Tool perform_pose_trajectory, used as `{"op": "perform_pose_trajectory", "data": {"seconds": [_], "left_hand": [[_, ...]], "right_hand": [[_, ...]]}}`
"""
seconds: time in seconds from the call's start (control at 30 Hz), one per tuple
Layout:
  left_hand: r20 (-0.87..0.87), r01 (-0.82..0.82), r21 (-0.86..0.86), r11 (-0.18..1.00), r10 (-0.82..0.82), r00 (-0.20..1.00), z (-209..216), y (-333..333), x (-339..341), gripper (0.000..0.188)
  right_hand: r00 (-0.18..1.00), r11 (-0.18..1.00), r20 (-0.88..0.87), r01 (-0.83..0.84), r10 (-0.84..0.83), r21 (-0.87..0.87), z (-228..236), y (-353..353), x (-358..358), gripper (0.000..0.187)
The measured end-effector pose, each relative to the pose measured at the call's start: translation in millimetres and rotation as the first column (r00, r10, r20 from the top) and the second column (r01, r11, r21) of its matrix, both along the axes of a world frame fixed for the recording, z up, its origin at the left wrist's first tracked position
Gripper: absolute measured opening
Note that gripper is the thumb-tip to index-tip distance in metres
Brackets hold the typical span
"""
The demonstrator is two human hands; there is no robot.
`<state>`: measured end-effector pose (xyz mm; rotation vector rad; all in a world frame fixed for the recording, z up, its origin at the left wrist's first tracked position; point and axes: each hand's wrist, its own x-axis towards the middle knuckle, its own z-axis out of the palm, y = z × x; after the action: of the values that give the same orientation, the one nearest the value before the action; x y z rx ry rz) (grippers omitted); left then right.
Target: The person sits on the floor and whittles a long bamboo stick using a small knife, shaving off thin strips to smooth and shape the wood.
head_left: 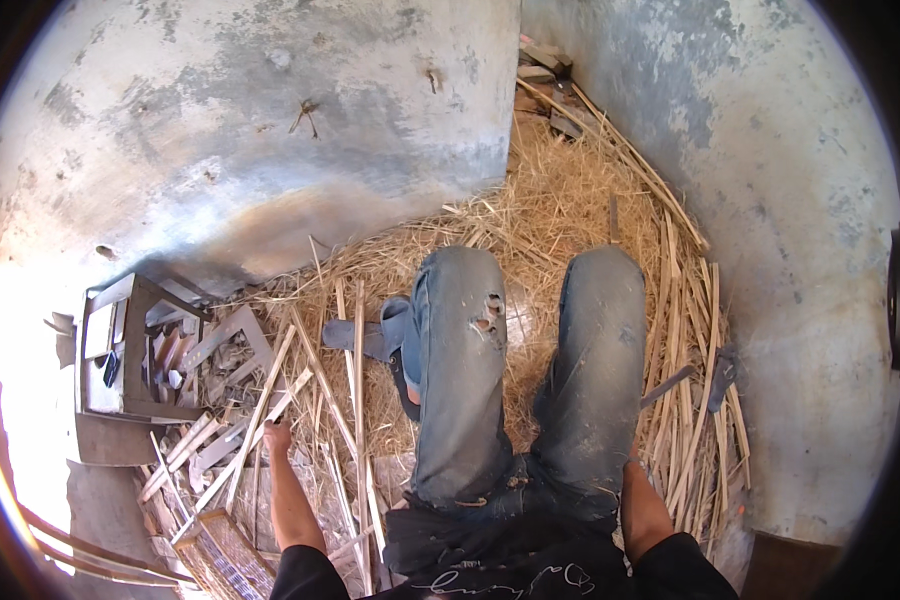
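Note:
My left hand [278, 435] is out to the left of my knees, its fingers curled closed beside a pale split strip [292, 393]. Something small and dark shows at the fingertips; I cannot make out what is held. On the right, my forearm [645, 510] runs along my thigh, and the thigh hides most of my right hand and its fingers. A dark flat blade [668, 386] sticks out past that thigh over a bundle of long pale strips [682, 440]. Whether my right hand holds the blade cannot be seen.
Straw-like shavings [560, 195] cover the floor ahead. A wooden frame stand [135, 345] with scraps inside is at the left, near a woven-topped frame [225, 560]. Peeling walls [770, 200] close in. Dark footwear [723, 380] lies by the right wall; wood chunks [540, 65] are piled far off.

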<state>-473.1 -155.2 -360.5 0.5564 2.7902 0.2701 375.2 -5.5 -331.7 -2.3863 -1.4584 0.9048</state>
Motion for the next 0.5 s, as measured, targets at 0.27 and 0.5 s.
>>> {"op": "perform_pose_trajectory", "data": {"seconds": [0.27, 0.5], "left_hand": [[-0.127, 0.063, -0.032, 0.997, -0.067, 0.99, -33, 23, -120, 0.097], [0.048, 0.093, -0.101, 0.991, -0.089, 0.995, -45, 72, -112, 0.088]], "right_hand": [[0.998, 0.995, 0.039, 0.047, -0.044, -0.091, 11, 16, -13, 0.029], [0.989, 0.988, 0.111, 0.105, -0.093, -0.109, 29, 23, -13, 0.029]]}}
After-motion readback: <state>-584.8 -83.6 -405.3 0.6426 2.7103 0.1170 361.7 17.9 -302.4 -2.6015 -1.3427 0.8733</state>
